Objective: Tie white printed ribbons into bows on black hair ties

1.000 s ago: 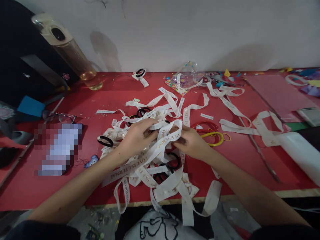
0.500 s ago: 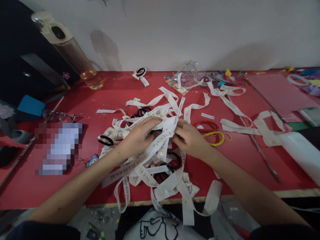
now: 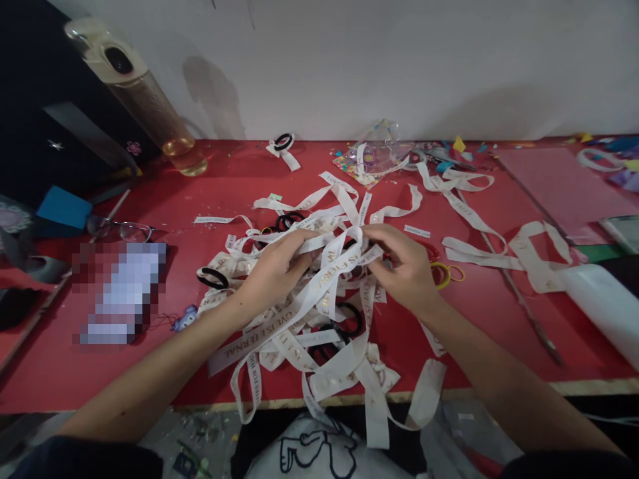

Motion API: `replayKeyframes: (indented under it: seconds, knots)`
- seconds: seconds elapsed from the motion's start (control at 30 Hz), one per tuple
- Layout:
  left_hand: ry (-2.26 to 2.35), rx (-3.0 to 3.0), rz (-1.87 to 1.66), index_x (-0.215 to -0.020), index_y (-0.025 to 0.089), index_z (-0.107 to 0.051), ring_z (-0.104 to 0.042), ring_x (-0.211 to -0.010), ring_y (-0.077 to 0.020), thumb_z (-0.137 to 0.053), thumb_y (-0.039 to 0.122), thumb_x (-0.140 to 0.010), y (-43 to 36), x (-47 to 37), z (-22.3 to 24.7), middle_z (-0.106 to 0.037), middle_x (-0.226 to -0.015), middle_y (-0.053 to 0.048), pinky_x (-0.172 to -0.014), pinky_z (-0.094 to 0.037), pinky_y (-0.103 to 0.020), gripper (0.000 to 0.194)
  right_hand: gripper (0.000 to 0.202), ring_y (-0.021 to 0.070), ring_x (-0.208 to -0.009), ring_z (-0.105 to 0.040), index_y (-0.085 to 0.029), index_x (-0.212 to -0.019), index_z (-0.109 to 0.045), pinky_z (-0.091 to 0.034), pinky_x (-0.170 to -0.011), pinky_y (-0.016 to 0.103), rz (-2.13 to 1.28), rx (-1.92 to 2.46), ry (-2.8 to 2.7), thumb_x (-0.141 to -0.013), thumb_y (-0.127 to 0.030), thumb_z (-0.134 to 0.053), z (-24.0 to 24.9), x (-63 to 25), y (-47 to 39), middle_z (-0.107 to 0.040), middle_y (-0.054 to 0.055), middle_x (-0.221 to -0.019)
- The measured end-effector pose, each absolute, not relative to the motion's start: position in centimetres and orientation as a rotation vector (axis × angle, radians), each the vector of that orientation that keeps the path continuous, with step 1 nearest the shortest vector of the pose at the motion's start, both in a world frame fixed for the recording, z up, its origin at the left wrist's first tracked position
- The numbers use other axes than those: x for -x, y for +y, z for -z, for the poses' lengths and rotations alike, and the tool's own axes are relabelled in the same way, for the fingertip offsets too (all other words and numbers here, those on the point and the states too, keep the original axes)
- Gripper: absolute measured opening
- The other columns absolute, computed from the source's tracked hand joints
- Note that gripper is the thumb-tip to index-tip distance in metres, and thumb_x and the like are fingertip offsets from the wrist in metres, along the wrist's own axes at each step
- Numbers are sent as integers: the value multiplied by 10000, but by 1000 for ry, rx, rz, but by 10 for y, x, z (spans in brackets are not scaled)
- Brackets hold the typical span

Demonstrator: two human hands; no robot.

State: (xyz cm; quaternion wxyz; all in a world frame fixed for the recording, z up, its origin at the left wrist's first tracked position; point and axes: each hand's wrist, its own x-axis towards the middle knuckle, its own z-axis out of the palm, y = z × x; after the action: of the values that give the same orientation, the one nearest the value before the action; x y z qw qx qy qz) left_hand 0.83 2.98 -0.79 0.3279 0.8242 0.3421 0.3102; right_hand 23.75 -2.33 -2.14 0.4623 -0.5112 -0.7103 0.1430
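A white printed ribbon [image 3: 319, 287] runs between my hands, looped and crossing itself at the top. My left hand [image 3: 282, 266] pinches a length of it, thumb and fingers closed. On the other side my right hand [image 3: 399, 263] grips the ribbon's short end and the loop near its fingertips. Beneath both hands spreads a tangled heap of similar ribbons [image 3: 289, 349], mixed with black hair ties [image 3: 348, 319]. Another black hair tie [image 3: 213, 278] lies by my left wrist. Yellow bands [image 3: 440, 274] sit partly hidden behind my right hand.
A tall bottle [image 3: 150, 106] stands at the back left, with eyeglasses [image 3: 122, 229] and a blurred-out phone [image 3: 122, 293] nearer. A ribboned black hair tie [image 3: 283, 142] lies by the wall. Loose ribbon [image 3: 474, 219], a thin stick [image 3: 524, 313] and a white roll [image 3: 602, 313] are at right.
My right hand has shifted slightly right, away from my left. The ribbon between them now shows an open loop with crossed ends instead of a bunched fold.
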Motion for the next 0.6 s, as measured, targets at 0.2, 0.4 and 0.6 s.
replayKeyframes:
  seconds: [0.2,0.4,0.6]
  knots:
    - [874,-2063,-775,-1202,181,-599,-665,-1070,-190,-582,235,-928,31,-9,7,-705,-1165,-54,-956,-510,-296,281,367,179,-1047,-682,-276,-1102,-694,-561,-921,317,-733,1215,-1376,-795,-80,-643,13,-236,-22,-717,11,-1122]
    - [880,-2096,-637,-1205,184,-607,-655,-1151,-246,-609,217,-871,33,-7,17,-690,-1244,-87,-1004,-507,-372,335,259,146,-866,-682,-291,-973,-742,-567,-767,276,-970,1140,-1054,-785,-146,-637,11,-240,-16,-719,-16,-972]
    - [871,-2190,-723,-1297,187,-515,-578,-1253,-248,-551,221,-909,31,-5,13,-614,-1323,-121,-1088,-454,-427,391,247,148,-839,-691,-298,-976,-767,-557,-710,274,-824,1178,-1063,-868,-192,-572,12,-247,-13,-755,-3,-982]
